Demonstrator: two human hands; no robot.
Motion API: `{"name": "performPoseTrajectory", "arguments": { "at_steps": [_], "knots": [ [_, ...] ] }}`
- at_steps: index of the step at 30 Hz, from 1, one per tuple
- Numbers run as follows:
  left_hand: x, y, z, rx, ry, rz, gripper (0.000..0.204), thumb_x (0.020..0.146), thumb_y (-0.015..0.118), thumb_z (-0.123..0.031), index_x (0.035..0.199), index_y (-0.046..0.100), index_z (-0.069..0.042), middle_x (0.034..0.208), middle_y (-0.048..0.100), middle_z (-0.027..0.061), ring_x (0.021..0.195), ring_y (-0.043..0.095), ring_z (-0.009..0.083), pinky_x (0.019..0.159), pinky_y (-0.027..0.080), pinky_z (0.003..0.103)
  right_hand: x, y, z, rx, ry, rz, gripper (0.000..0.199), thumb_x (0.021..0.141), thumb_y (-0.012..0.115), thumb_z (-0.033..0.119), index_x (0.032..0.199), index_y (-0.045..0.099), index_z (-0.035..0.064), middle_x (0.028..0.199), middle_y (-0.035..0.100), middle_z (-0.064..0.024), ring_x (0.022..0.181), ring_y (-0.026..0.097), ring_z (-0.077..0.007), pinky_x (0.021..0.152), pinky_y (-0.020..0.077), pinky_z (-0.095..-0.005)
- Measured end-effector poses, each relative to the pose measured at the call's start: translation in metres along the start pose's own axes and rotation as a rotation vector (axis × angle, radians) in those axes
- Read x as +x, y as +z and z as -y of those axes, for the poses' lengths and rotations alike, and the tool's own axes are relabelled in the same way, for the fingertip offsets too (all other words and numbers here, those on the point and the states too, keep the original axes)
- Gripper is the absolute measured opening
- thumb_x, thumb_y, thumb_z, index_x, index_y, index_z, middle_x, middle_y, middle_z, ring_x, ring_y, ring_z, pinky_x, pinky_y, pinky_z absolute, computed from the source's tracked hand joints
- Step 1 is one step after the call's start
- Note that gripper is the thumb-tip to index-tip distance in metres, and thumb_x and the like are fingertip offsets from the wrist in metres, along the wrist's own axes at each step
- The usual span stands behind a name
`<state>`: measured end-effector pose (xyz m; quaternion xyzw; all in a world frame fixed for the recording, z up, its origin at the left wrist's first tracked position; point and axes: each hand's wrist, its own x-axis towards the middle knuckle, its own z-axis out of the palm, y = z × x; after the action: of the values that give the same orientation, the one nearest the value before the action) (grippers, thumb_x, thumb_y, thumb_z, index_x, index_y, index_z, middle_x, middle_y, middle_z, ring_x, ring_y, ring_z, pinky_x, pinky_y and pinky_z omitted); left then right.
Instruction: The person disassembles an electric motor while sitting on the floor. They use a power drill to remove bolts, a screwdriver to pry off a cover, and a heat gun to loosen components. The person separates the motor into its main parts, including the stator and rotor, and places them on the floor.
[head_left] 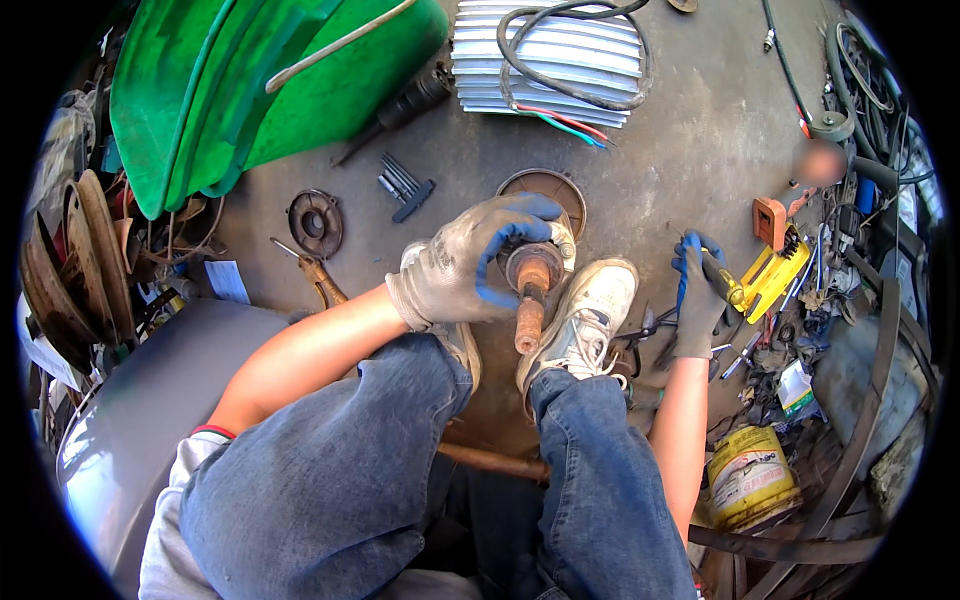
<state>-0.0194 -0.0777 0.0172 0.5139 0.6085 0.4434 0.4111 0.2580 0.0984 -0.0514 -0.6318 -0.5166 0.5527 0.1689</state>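
Note:
My left hand [465, 255], in a grey glove with blue fingers, is wrapped round a rusty stepped shaft [530, 325] with a round collar. The shaft stands between my two shoes, its narrow end up toward me; its lower part is hidden by the hand. Just beyond it a round metal cover [545, 185] lies on the floor. Off to the right, my right hand [700, 290], gloved the same way, reaches beside a yellow tool case [775, 275]. Its fingers look stretched and apart, and I make out nothing held in them.
A finned metal motor housing [550, 60] with a looped cable lies ahead. A green plastic panel [280, 100], a hex key set [405, 187] and a ring-shaped cover [315, 222] are left. Right, scattered tools and scrap surround a yellow bucket [750, 480].

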Motion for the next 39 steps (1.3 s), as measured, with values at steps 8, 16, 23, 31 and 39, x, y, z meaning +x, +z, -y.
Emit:
{"name": "performPoseTrajectory", "arguments": {
  "at_steps": [8, 16, 23, 31, 39],
  "knots": [
    [0.005, -0.004, -0.015, 0.225, -0.019, 0.032, 0.088, 0.056, 0.096, -0.025, 0.129, 0.051, -0.006, 0.134, 0.051, 0.0202, 0.118, 0.055, 0.0395, 0.102, 0.046, 0.048, -0.09, -0.004, 0.092, 0.314, -0.053, 0.264, 0.028, 0.095, 0.061, 0.009, 0.116, 0.06, -0.0093, 0.11, 0.067, -0.019, 0.093, 0.068, -0.0229, 0.08, 0.0565, -0.0324],
    [0.007, -0.016, -0.011, 0.267, 0.018, 0.192, 0.092, 0.059, 0.094, -0.019, 0.138, 0.05, -0.005, 0.139, 0.051, 0.0171, 0.126, 0.053, 0.0345, 0.105, 0.045, 0.046, -0.122, 0.004, 0.113, 0.338, 0.004, 0.379, 0.029, 0.081, 0.067, -0.011, 0.109, 0.067, -0.0039, 0.104, 0.07, -0.0141, 0.097, 0.069, -0.0212, 0.088, 0.0543, -0.0319],
    [-0.007, 0.021, -0.01, 0.273, -0.112, -0.168, 0.079, 0.055, 0.097, -0.034, 0.115, 0.053, -0.006, 0.128, 0.053, 0.0175, 0.115, 0.057, 0.0329, 0.092, 0.052, 0.043, -0.11, 0.008, 0.104, 0.021, -0.477, 0.502, 0.017, 0.082, 0.065, -0.01, 0.099, 0.066, -0.0044, 0.105, 0.069, -0.0173, 0.097, 0.067, -0.0233, 0.087, 0.0542, -0.0344],
    [0.001, -0.006, -0.01, 0.238, -0.022, 0.084, 0.082, 0.059, 0.095, -0.027, 0.128, 0.056, -0.009, 0.134, 0.051, 0.0168, 0.122, 0.054, 0.0357, 0.099, 0.049, 0.044, -0.105, 0.02, 0.118, -0.112, -0.527, 0.481, 0.03, 0.076, 0.076, 0.003, 0.106, 0.07, 0.0059, 0.102, 0.07, -0.0109, 0.088, 0.07, -0.026, 0.079, 0.0547, -0.0333],
    [-0.01, 0.013, -0.008, 0.241, -0.093, -0.133, 0.078, 0.056, 0.097, -0.028, 0.117, 0.055, -0.006, 0.127, 0.054, 0.0179, 0.115, 0.058, 0.0315, 0.092, 0.053, 0.042, -0.095, 0.034, 0.107, -0.028, -0.553, 0.526, 0.019, 0.087, 0.068, -0.005, 0.105, 0.069, -0.0037, 0.104, 0.071, -0.0144, 0.098, 0.069, -0.0216, 0.087, 0.0552, -0.0336]
  ]
}}
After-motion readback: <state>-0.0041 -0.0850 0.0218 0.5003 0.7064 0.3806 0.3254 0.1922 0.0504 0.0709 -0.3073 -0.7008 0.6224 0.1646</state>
